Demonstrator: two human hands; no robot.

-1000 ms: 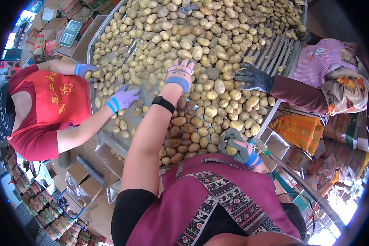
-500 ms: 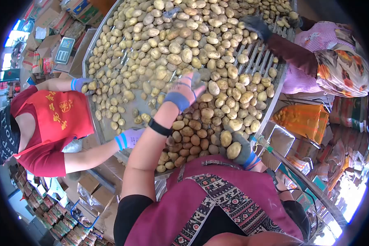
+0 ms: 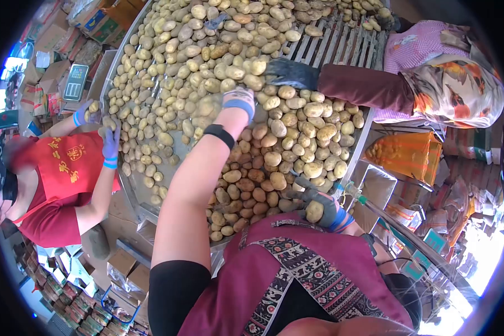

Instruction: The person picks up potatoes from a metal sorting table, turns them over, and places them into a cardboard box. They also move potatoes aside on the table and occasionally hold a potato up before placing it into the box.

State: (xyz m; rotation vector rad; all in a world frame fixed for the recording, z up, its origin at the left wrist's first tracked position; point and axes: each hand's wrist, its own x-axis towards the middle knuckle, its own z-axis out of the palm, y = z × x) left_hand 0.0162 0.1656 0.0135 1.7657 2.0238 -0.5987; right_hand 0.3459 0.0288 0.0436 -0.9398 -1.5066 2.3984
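My left hand (image 3: 239, 102), in a pale glove with a blue cuff, reaches over the middle of a big heap of potatoes (image 3: 207, 53). Its fingertips are blurred and partly hidden among the potatoes. Near the table's front edge, my right hand (image 3: 326, 205), in a grey glove with a striped cuff, is palm up and holds a potato (image 3: 314, 211) against the palm. Browner potatoes (image 3: 245, 185) lie between my forearm and my right hand.
At the left, a co-worker in a red apron (image 3: 78, 159) holds potatoes in gloved hands. A co-worker's dark-gloved hand (image 3: 291, 74) reaches in from the right, beside metal slats (image 3: 341, 47). A metal rail (image 3: 355, 162) edges the table; an orange sack (image 3: 406, 157) stands beyond.
My left hand has moved up and slightly left. My right hand shows one potato instead of two. The left co-worker's hands have drawn back; the right co-worker's arm reaches further in.
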